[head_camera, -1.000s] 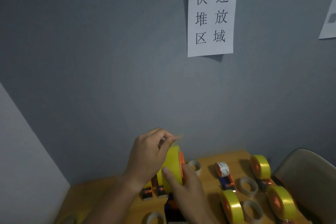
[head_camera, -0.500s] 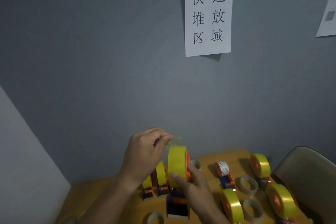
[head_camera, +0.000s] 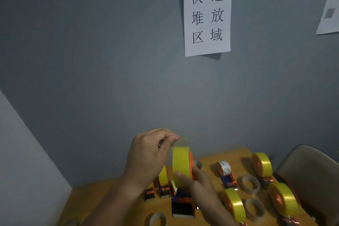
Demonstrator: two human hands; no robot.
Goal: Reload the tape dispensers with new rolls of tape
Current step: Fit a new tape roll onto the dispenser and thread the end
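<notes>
Hands meet above a wooden table (head_camera: 102, 194): the left hand (head_camera: 148, 158) pinches the clear tape end (head_camera: 183, 139), now drawn a little further off the yellow roll (head_camera: 181, 167). The right hand (head_camera: 194, 181) grips that roll, mounted on a raised dispenser (head_camera: 182, 205). Threading looks next; loaded dispensers (head_camera: 262, 165) sit right.

Worktop (head_camera: 227, 156): wood, matt. Tape roll (head_camera: 180, 168): yellow film, slight sheen; hub (head_camera: 191, 165) orange plastic. Loaded rolls at right (head_camera: 283, 199) glossier. Empty cores (head_camera: 250, 184): dull cardboard. Wall sign (head_camera: 207, 14): matt white paper.
</notes>
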